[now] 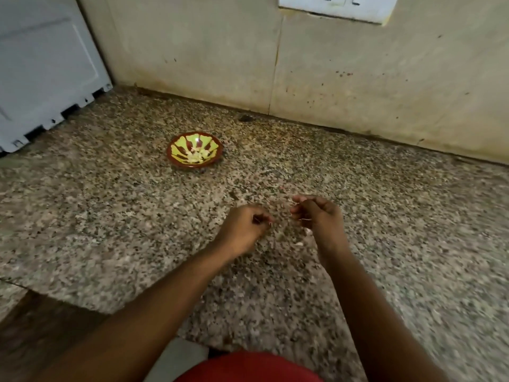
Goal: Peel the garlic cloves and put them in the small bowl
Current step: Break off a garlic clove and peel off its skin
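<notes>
At the far left a pale grey panelled appliance (pixel 41 78) with a notched lower edge stands on a speckled granite counter (pixel 110 216), its mottled brown, cream and black surface smooth and flat. Behind runs a beige tiled wall (pixel 220 51), stained with small dark specks, with a white switch plate (pixel 337 6) at the top. A small round bowl (pixel 195 151), shallow, with a red-brown rim and yellow-green streaks inside, sits on the counter, well apart from the hands, holding pale peeled garlic cloves (pixel 197 155). Nearer the viewer, the left hand (pixel 243 230) hovers with fingers curled; whether it pinches anything is too blurred to tell. Just beside it, the right hand (pixel 316 216) has its fingers curled too, its contents unclear. A pale scrap of garlic skin (pixel 298 244) lies on the counter below the right hand. Red clothing (pixel 248 368) shows at the bottom edge.
</notes>
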